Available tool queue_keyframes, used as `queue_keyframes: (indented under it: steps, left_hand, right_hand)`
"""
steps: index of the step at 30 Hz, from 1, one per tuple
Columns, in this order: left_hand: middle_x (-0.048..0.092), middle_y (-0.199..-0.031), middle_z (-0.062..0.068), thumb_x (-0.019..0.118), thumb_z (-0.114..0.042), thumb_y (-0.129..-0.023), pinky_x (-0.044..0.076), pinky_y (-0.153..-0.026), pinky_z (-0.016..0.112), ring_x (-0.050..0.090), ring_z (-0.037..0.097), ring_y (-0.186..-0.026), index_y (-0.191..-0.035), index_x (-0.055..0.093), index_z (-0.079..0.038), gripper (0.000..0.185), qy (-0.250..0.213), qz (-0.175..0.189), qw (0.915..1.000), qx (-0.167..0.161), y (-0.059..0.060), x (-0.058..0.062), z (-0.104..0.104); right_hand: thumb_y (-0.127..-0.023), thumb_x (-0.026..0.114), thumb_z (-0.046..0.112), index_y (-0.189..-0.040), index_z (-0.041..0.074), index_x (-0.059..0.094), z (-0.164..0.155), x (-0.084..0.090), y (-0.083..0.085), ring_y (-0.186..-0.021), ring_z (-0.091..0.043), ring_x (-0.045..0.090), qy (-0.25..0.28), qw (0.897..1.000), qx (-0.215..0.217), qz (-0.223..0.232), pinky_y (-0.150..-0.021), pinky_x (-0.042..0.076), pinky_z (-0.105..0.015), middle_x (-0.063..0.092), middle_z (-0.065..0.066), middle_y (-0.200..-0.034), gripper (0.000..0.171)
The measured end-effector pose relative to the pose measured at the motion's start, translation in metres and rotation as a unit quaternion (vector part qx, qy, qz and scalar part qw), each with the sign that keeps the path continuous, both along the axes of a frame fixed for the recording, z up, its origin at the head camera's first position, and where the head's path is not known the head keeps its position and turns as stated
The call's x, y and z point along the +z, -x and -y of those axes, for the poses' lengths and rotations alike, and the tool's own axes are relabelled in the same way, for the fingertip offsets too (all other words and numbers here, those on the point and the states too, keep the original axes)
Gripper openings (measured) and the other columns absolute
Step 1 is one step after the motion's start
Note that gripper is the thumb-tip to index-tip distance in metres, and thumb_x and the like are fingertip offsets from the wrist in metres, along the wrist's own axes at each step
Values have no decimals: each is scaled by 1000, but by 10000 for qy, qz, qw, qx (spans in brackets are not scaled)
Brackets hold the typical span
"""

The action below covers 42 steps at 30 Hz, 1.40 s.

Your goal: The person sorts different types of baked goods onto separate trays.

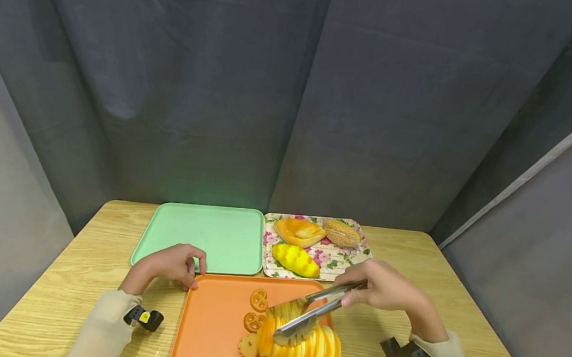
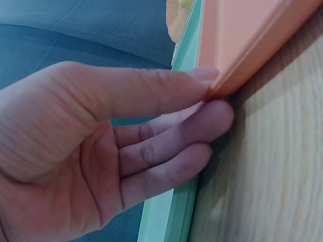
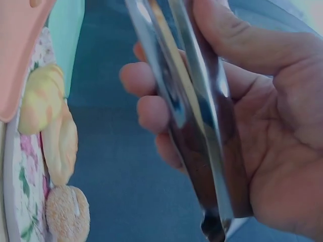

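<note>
My left hand [image 1: 175, 262] pinches the far left corner of an orange tray [image 1: 213, 327] between thumb and fingers, as the left wrist view shows close up. In my right hand [image 1: 382, 285] is a pair of metal tongs [image 1: 328, 307], its handles between thumb and fingers. The tongs' ends straddle a large ridged yellow-orange bread loaf [image 1: 322, 350] at the tray's right side. Beside the loaf are two pretzels, the upper pretzel [image 1: 259, 300] and the lower pretzel [image 1: 253, 322], plus a round scalloped biscuit [image 1: 248, 346].
Behind the orange tray lies a mint-green tray [image 1: 203, 239] with a bare surface. To its right, a floral tray [image 1: 332, 260] carries a yellow bread roll [image 1: 296, 260], a golden twisted bread [image 1: 298, 231] and a crumb-coated bun [image 1: 341, 234]. Grey curtains [image 1: 198, 86] stand around the wooden table.
</note>
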<state>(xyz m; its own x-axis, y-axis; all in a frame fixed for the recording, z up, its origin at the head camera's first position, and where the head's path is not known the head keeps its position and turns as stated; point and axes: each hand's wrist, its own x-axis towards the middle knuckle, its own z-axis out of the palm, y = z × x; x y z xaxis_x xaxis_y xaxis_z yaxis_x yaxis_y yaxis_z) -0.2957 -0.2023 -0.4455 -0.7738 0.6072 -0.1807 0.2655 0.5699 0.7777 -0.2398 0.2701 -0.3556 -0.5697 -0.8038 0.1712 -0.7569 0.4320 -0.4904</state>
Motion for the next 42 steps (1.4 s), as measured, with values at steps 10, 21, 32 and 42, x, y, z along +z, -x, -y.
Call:
queue_keyframes:
  steps: [10,21,32,42]
  left_hand:
    - [63,-60,8,78,7,-82,51,-55,31,60,18,-55,-95,66,0,19,5,-32,10000,12,0,0,0]
    - [65,-62,15,79,6,-81,51,-56,34,62,20,-57,-95,66,0,20,-60,-6,10000,15,-1,5,0]
    - [67,-65,14,78,5,-82,54,-57,36,64,21,-58,-96,65,1,20,-144,41,9999,-1,-2,4,0]
    - [67,-64,10,78,4,-83,53,-56,33,64,18,-58,-97,66,0,19,-63,-23,10000,-46,-1,2,1]
  right_hand:
    - [-85,79,5,-113,-3,75,-22,9,0,-78,5,61,1084,9842,-1221,-685,-59,52,-21,78,-15,-100,30]
    - [-72,88,6,-107,-2,77,-36,10,4,-70,-1,63,1075,9234,-2692,-2516,-60,48,-13,77,-11,-88,38]
    - [-71,90,21,-102,-1,77,-40,7,9,-61,-24,60,-124,8655,-3429,-3650,-86,45,-59,66,-7,-69,41]
    - [-71,91,25,-93,2,76,-40,-1,18,-66,-29,64,-686,8449,-3250,-4193,-87,48,-58,69,-10,-73,35]
